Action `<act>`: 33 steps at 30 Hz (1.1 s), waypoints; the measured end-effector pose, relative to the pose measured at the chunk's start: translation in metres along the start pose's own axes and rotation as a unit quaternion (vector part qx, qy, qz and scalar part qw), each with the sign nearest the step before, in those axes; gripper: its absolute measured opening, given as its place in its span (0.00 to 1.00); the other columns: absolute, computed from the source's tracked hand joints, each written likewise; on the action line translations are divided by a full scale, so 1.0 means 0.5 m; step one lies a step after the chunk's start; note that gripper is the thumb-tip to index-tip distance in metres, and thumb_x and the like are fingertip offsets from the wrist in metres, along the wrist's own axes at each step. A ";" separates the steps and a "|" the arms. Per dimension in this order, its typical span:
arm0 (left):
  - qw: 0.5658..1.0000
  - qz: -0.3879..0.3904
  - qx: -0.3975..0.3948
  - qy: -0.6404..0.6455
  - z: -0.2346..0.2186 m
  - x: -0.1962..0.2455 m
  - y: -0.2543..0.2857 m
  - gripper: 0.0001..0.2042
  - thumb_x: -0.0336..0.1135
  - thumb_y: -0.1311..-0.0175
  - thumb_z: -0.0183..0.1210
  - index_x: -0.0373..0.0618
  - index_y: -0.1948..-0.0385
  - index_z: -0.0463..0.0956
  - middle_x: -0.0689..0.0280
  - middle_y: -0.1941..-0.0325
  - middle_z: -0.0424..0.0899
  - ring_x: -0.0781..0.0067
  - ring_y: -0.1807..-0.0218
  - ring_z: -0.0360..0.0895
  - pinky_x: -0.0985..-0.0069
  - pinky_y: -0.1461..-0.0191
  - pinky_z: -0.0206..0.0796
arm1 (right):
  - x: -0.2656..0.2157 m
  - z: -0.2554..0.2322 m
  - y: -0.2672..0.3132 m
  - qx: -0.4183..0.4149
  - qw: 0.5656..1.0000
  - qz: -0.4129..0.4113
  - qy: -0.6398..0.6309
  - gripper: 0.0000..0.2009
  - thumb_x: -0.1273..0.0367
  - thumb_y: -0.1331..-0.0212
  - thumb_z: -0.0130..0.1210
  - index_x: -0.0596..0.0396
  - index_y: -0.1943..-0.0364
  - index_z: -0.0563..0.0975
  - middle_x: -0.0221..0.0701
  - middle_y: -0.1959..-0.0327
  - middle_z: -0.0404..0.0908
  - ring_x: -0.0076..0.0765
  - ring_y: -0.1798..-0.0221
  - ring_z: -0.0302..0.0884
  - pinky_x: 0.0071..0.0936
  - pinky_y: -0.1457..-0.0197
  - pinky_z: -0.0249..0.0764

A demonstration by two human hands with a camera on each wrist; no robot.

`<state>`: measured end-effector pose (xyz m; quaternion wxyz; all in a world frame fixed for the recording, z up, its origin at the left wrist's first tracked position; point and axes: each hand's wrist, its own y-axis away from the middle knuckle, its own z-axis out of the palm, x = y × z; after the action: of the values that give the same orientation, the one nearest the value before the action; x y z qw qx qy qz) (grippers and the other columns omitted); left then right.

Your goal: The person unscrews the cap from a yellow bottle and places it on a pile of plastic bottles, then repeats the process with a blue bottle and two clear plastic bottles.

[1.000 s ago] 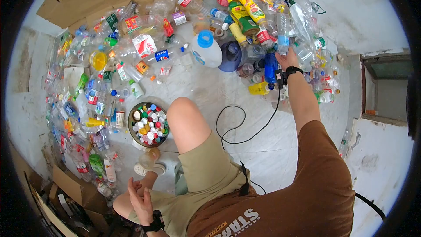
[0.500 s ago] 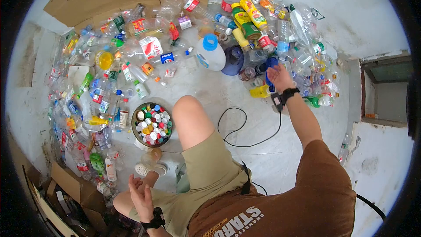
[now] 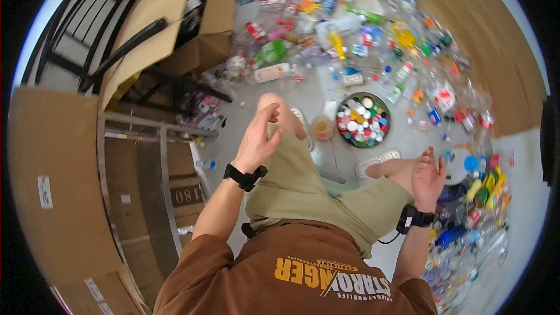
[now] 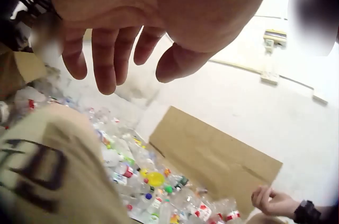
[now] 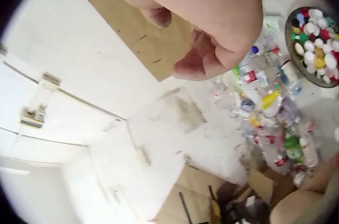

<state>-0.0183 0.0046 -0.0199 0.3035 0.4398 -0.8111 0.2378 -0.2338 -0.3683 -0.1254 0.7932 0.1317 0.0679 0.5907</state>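
Head view: bottle caps (image 3: 357, 121), gathered, in one round bowl (image 3: 384, 105); bottles (image 3: 272, 72), many, loose across floor (image 3: 317, 96), apparently unfinished; left hand (image 3: 256, 143), right hand (image 3: 427, 184): empty, fingers loosely bent.

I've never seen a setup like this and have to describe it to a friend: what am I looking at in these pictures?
There is no robot here, just a person with two bare hands. The wide, round-edged picture comes from a camera on the head, looking down. The other two come from cameras worn on the wrists; each shows its own hand up close.

On the floor lie many clear and coloured plastic bottles, beside a round, dark-rimmed container full of small multicoloured caps. A large flat sheet of brown cardboard stands behind the bottles.

Nothing is held: the left hand and the right hand are both raised, fingers relaxed.
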 end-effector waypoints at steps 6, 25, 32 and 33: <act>0.972 -0.216 0.084 -0.026 -0.092 -0.249 0.177 0.24 0.28 0.43 0.55 0.39 0.42 0.64 0.57 0.55 0.77 0.66 0.55 0.76 0.71 0.49 0.67 | 0.068 -0.117 -0.131 0.225 0.965 0.018 0.131 0.15 0.61 0.36 0.49 0.61 0.56 0.72 0.37 0.59 0.77 0.35 0.60 0.75 0.28 0.56 0.72; 0.858 -0.480 -0.177 -0.046 0.107 -0.534 0.536 0.24 0.45 0.44 0.59 0.38 0.49 0.72 0.49 0.50 0.79 0.52 0.47 0.76 0.65 0.42 0.67 | 0.078 -0.144 -0.124 0.254 0.917 -0.005 0.307 0.11 0.64 0.38 0.51 0.58 0.59 0.74 0.35 0.62 0.78 0.32 0.60 0.76 0.27 0.58 0.73; 0.882 -0.449 -0.124 0.072 0.119 -0.548 0.439 0.22 0.43 0.40 0.56 0.37 0.49 0.72 0.47 0.54 0.81 0.56 0.52 0.79 0.67 0.48 0.69 | 0.084 -0.138 -0.116 0.249 0.921 -0.010 0.299 0.13 0.63 0.39 0.53 0.58 0.57 0.71 0.36 0.59 0.75 0.32 0.60 0.74 0.26 0.58 0.73; 0.885 -0.443 -0.128 0.056 0.102 -0.503 0.423 0.22 0.43 0.40 0.56 0.37 0.50 0.72 0.48 0.54 0.80 0.55 0.51 0.79 0.67 0.47 0.69 | 0.084 -0.139 -0.115 0.247 0.921 -0.010 0.301 0.13 0.64 0.39 0.53 0.58 0.56 0.71 0.36 0.59 0.75 0.32 0.60 0.74 0.26 0.58 0.73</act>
<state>-0.1062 0.2204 -0.2572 0.4760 0.6968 -0.5365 -0.0035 -0.1869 -0.3346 -0.2062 0.6839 0.1388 0.4483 0.5586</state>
